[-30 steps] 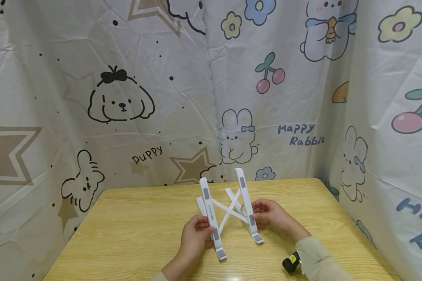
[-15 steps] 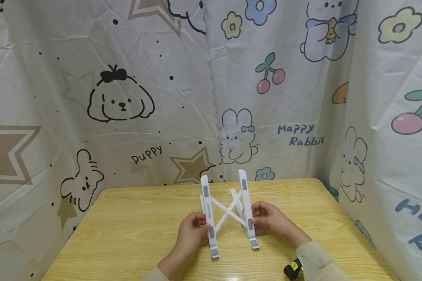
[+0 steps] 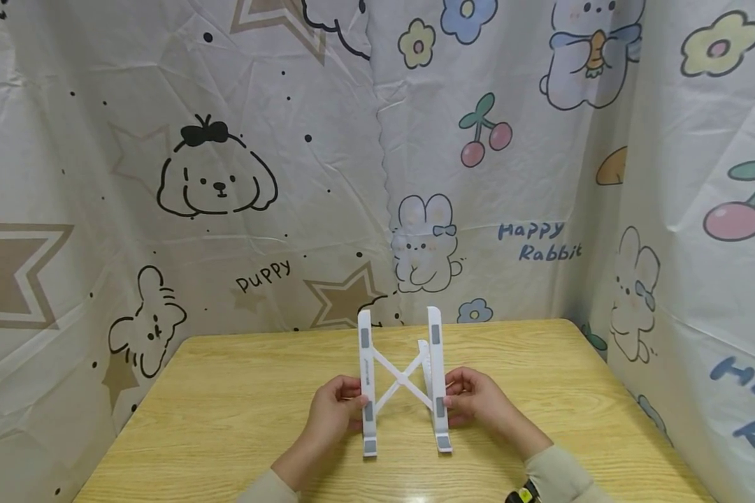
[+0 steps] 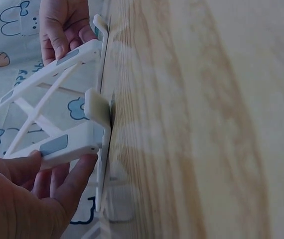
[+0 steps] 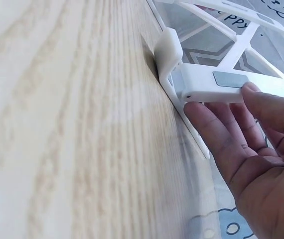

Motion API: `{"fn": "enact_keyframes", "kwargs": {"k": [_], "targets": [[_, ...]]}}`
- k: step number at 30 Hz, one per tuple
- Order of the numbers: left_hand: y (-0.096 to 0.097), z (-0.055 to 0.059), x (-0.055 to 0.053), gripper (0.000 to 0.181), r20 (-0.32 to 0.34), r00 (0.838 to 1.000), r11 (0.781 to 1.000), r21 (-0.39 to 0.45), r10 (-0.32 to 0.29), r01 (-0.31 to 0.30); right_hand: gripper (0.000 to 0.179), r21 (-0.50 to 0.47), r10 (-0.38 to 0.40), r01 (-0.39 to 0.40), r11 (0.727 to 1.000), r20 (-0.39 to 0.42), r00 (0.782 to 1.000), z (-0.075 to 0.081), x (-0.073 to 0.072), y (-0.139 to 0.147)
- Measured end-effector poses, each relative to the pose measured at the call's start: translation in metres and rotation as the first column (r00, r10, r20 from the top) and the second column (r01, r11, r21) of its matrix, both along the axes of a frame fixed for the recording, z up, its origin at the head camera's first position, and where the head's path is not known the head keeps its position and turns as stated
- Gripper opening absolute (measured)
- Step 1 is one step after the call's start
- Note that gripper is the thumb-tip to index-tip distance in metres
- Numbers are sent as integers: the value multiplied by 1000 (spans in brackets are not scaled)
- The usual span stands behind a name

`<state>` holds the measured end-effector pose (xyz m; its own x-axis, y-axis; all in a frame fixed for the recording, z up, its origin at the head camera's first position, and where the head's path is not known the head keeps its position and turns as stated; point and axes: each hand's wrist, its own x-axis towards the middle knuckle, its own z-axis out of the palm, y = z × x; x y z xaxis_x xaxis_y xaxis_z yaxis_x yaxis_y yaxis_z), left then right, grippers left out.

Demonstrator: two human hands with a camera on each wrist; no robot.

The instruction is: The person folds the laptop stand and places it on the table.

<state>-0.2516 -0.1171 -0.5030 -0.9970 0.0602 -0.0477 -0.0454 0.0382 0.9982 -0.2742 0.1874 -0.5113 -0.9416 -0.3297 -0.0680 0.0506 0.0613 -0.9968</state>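
Note:
A white folding laptop stand (image 3: 403, 381) stands unfolded on the wooden table, its two long arms joined by an X-shaped brace. Grey pads line the arms, and small lips turn up at the near ends. My left hand (image 3: 332, 413) grips the left arm near its lower half, thumb on the front face. On the opposite side my right hand (image 3: 481, 404) holds the right arm the same way. In the left wrist view the left thumb and fingers pinch the stand's arm (image 4: 72, 144). The right wrist view has the right thumb beside a grey pad (image 5: 230, 79).
The light wooden table (image 3: 239, 405) spreads out around the stand. A printed curtain (image 3: 327, 175) with cartoon animals hangs behind the table and along its sides. A black and yellow device (image 3: 522, 493) sits at the right sleeve's cuff.
Both hands have turned the stand so its arms now point straight toward the front. Its near left end has shifted left, and the left hand has moved slightly left with it.

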Motion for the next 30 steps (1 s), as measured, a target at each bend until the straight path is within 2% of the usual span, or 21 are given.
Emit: {"fn": "enact_keyframes", "kwargs": {"k": [5, 12, 22, 30], "targets": [[-6, 0, -4, 28, 31, 999, 999, 11, -35, 35, 44, -9, -9, 9, 1000, -6, 1000, -3, 1, 1], [-11, 0, -4, 36, 38, 995, 996, 39, -88, 86, 46, -24, -28, 28, 999, 11, 1000, -6, 2, 1], [-14, -6, -10, 32, 65, 994, 996, 38, -86, 83, 44, -42, -37, 38, 998, 8, 999, -7, 3, 1], [-13, -8, -10, 34, 39, 995, 995, 38, -94, 92, 44, -78, -55, 57, 995, 23, 998, -8, 3, -4]]}}
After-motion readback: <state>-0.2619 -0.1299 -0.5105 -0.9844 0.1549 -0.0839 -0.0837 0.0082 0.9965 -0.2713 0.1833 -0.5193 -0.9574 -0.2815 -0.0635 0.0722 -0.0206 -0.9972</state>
